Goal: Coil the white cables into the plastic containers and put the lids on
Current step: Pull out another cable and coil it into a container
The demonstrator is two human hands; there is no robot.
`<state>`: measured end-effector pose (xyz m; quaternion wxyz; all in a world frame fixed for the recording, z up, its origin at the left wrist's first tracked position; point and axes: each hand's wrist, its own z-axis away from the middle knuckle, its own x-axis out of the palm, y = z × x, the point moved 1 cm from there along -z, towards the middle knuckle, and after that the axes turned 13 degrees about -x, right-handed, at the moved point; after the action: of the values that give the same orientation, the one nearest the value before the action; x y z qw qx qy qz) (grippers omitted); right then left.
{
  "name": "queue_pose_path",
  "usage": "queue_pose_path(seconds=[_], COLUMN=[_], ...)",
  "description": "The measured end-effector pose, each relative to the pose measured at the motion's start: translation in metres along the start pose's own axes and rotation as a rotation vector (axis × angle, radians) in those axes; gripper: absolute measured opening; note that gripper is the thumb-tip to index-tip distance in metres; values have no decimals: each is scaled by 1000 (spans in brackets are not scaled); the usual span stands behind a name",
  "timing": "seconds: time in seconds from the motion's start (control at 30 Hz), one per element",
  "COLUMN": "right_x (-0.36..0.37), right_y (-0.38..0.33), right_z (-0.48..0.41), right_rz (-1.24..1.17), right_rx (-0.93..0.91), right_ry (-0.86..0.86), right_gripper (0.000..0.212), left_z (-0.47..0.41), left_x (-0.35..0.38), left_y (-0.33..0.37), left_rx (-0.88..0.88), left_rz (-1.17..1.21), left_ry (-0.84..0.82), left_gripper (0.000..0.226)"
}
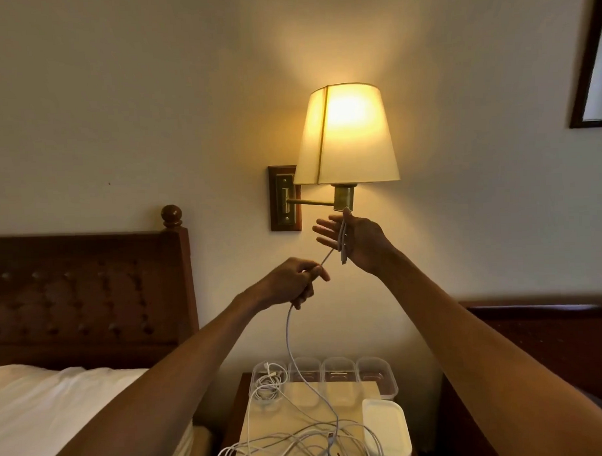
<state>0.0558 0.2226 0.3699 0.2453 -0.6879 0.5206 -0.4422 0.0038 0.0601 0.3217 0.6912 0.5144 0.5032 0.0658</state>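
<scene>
Holding a white cable (289, 334) up in front of a lit wall lamp (346, 134), both bare hands work well above the nightstand (246, 417). The right hand (356, 241) is spread, fingers fanned toward the left, with several loops of the cable hung over the palm between thumb and fingers; a short end dangles below it. The left hand (294, 282) is curled nearly closed, pinching the cable between thumb and forefinger. Between the hands the cord runs taut and slanted, rising toward the right hand; below the left hand it drops almost vertically, thin and smooth, into a loose tangle of white cables (300, 442) sprawled over the front of the nightstand. Along the back edge stands a row of four clear plastic containers (339, 373), rounded-rectangular; the leftmost seems to hold a coiled cable, though glare makes that hard to confirm. A stack of white lids (387, 429) sits at the front right corner, matte with rounded corners. A carved dark wooden headboard (86, 290) and white bedding (60, 406) lie to the left.
</scene>
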Motion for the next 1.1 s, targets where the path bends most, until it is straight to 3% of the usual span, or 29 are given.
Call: queue_pose_path(seconds=[0.17, 0.23, 0.33, 0.43, 0.53, 0.7, 0.93, 1.1], right_x=[-13, -18, -21, -25, -30, -20, -8, 2], right_y=[14, 16, 22, 27, 28, 22, 20, 13], right_z=[-11, -10, 0, 10, 16, 20, 26, 24], right_rz=[235, 392, 558, 645, 509, 426, 71, -189], right_rx=[-93, -117, -70, 77, 209, 362, 510, 405], right_ry=[114, 133, 62, -110, -326, -319, -393, -413], right_gripper=[53, 50, 45, 33, 40, 75, 62, 49], left_z=[9, 14, 18, 13, 4, -6, -12, -12], left_x=[9, 8, -7, -26, -44, -60, -65, -52], left_y=[15, 25, 43, 55, 60, 51, 20, -12], left_rx=[-53, -40, 105, 201, 254, 262, 248, 158], left_rz=[-170, -280, -497, -550, -546, -448, -239, 25], left_ry=[-116, -89, -4, 75, 187, 278, 383, 313], left_gripper=[30, 31, 28, 22, 19, 21, 27, 15])
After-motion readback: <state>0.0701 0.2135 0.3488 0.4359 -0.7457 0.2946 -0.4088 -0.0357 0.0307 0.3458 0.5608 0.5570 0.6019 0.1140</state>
